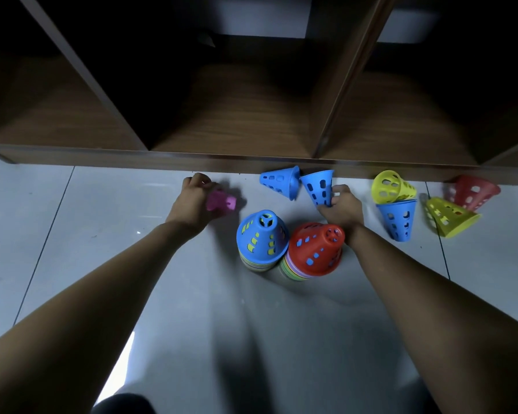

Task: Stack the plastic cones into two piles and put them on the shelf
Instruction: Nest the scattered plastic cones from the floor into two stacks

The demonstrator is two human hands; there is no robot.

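Two piles of perforated plastic cones stand on the floor: one topped by a blue cone [262,236], the other by a red cone [316,249]. My left hand [193,198] grips a blurred pink cone [222,201] left of the piles. My right hand [343,206] grips the narrow end of a blue cone [319,186]. Another blue cone [278,180] lies beside it. Further right lie a yellow cone [392,186], a blue cone [396,218], a second yellow cone [447,216] and a red cone [473,192].
A dark wooden shelf unit [237,124] with open compartments runs across the top, its base edge just behind the loose cones. The floor is of pale tiles [102,249]. A dark shape, perhaps my knee [123,404], shows at the bottom.
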